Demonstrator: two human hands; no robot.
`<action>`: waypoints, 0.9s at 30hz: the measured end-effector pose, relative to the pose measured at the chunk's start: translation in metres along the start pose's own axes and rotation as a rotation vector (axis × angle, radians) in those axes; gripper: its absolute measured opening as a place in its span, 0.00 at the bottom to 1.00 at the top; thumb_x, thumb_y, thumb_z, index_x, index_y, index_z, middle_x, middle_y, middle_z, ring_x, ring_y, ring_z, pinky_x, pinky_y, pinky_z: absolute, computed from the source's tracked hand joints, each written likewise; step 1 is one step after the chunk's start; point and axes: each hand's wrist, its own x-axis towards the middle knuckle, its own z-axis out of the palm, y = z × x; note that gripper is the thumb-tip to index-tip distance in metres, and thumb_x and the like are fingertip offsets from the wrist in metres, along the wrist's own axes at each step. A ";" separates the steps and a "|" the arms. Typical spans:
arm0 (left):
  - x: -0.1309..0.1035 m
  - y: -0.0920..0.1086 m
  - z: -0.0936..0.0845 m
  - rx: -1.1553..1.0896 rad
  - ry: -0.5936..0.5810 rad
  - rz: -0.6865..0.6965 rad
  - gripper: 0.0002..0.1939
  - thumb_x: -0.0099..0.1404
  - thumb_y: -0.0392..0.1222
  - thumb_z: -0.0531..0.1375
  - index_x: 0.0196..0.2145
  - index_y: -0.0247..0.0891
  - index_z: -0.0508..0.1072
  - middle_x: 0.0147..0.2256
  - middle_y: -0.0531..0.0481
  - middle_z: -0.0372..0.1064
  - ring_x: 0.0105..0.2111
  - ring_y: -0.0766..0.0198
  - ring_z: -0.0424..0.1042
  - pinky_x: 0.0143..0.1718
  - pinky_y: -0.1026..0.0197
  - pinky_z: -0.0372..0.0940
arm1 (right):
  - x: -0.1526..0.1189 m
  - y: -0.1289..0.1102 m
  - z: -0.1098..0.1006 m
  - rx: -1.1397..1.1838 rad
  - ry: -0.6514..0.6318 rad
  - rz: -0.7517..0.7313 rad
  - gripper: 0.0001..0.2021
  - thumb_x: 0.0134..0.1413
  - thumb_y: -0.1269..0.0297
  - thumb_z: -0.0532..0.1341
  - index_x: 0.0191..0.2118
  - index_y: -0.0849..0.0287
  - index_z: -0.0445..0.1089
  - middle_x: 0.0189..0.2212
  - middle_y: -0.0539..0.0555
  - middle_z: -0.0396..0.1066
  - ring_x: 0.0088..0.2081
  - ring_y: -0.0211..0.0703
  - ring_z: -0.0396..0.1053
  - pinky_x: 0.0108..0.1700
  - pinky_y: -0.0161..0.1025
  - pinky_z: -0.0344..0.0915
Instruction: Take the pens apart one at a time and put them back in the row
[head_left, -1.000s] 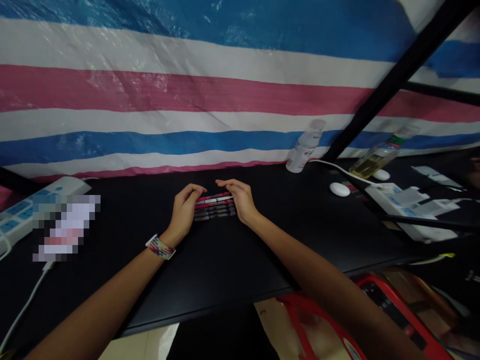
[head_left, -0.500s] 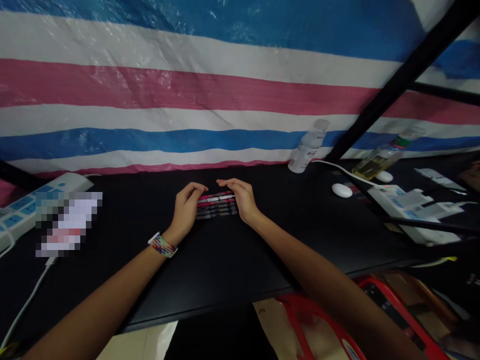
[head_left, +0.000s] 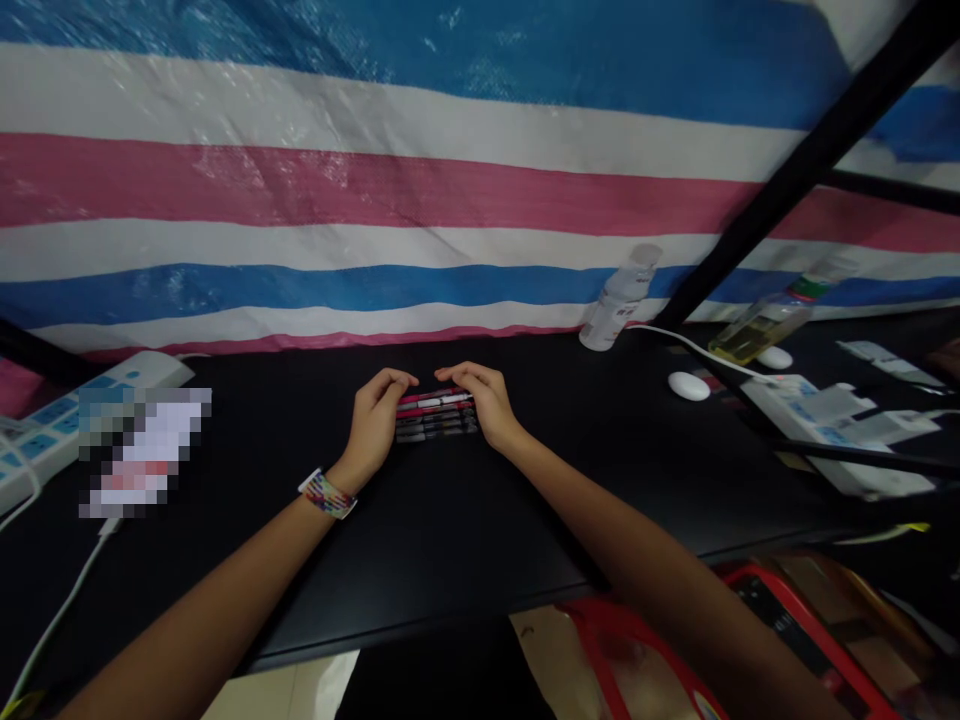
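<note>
Several pens (head_left: 436,424) lie side by side in a small row on the black tabletop. Those at the far side have red and white parts, and the nearer ones look clear and dark. My left hand (head_left: 373,415) is curled against their left ends, its fingers bent over the far side. At the right ends, my right hand (head_left: 491,405) closes in the same way, its fingers pointing left past the farthest pen. The fingertips of the two hands are a short gap apart. Both palms partly hide the pen ends. A patterned band (head_left: 328,494) circles my left wrist.
At left are a power strip (head_left: 166,368) and a blurred-out phone-like slab (head_left: 150,450) with a cable. A white bottle (head_left: 619,300), a white mouse-like oval (head_left: 688,386), a bottle of yellow liquid (head_left: 757,330) and another power strip (head_left: 840,455) stand right. Striped sheeting (head_left: 450,200) hangs behind.
The view has shifted slightly, so the whole scene sits a little lower and farther right. Both hands keep their place at the ends of the pens.
</note>
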 end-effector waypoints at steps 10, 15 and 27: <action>-0.002 0.003 0.001 0.042 -0.023 0.046 0.10 0.69 0.44 0.60 0.33 0.42 0.80 0.36 0.48 0.78 0.43 0.53 0.75 0.49 0.53 0.67 | -0.005 0.001 0.002 -0.261 -0.083 -0.179 0.09 0.64 0.66 0.63 0.36 0.51 0.82 0.39 0.53 0.84 0.48 0.52 0.79 0.57 0.52 0.71; 0.001 0.002 -0.005 0.084 -0.019 0.050 0.11 0.70 0.45 0.60 0.35 0.41 0.81 0.37 0.48 0.79 0.42 0.53 0.74 0.49 0.53 0.67 | -0.014 -0.013 0.003 -0.466 -0.209 -0.412 0.10 0.64 0.71 0.63 0.33 0.52 0.78 0.41 0.55 0.83 0.52 0.54 0.77 0.60 0.55 0.71; 0.024 -0.015 -0.031 0.227 0.033 0.071 0.09 0.69 0.44 0.60 0.36 0.40 0.81 0.37 0.48 0.78 0.39 0.55 0.74 0.47 0.54 0.66 | -0.004 -0.010 -0.016 -0.496 -0.098 -0.283 0.10 0.65 0.68 0.62 0.33 0.50 0.80 0.40 0.56 0.81 0.48 0.56 0.76 0.57 0.59 0.71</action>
